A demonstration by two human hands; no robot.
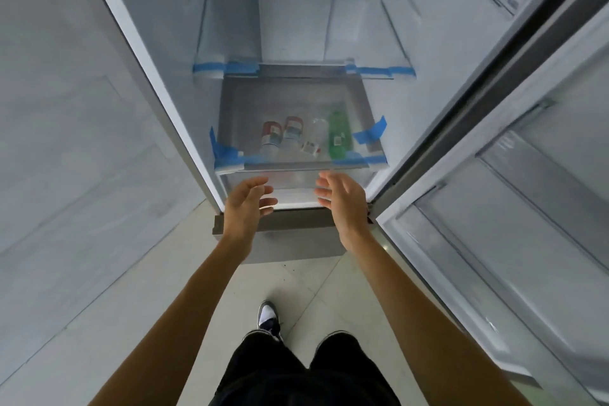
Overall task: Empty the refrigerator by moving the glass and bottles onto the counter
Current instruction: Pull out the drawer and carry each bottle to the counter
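My left hand (245, 204) and right hand (342, 201) hover open, holding nothing, just before the blue-taped glass refrigerator shelf (296, 165). On it sit a red-labelled clear bottle (271, 138), a second red-labelled bottle (291, 132), a clear glass (318, 135) and a green plastic bottle (339, 135). The label print is too blurred to read.

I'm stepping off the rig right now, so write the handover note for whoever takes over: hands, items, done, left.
Left hand: open, nothing in its grip, in front of the lower glass shelf.
Right hand: open, empty grip, touching no item.
Items: first red-labelled bottle, second red-labelled bottle, clear glass and green bottle stand upright in a row on that shelf, left to right.
Done: fridge door is open; no item is lifted.
Left: all four items go to the counter, which is out of view.
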